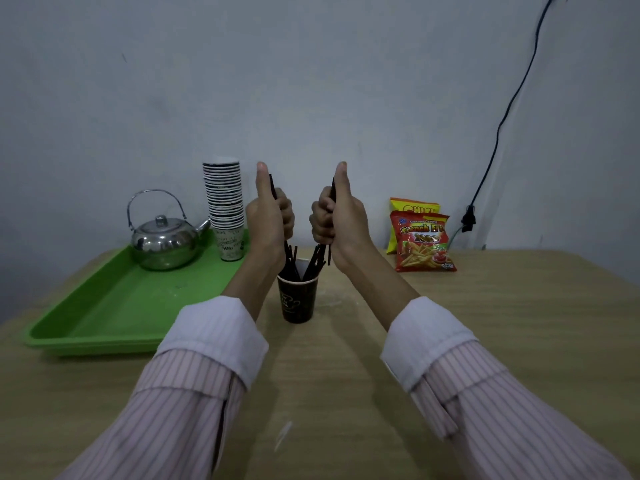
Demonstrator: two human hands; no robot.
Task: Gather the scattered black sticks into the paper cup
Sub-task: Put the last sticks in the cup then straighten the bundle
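A dark paper cup [298,299] stands upright on the wooden table [485,323], between my forearms. Above its left side, my left hand [268,220] grips a bundle of black sticks [290,261], thumb pointing up; their lower ends reach into the cup. To the right, my right hand [337,220] grips a second bundle of black sticks [320,259], thumb up too, with the lower ends at the cup's rim. Stick tips also poke out above both fists.
A green tray [114,306] on the left carries a steel kettle [164,242] and a tall stack of paper cups [225,209]. Two snack bags [422,240] lean at the back right. A black cable [502,126] hangs down the wall.
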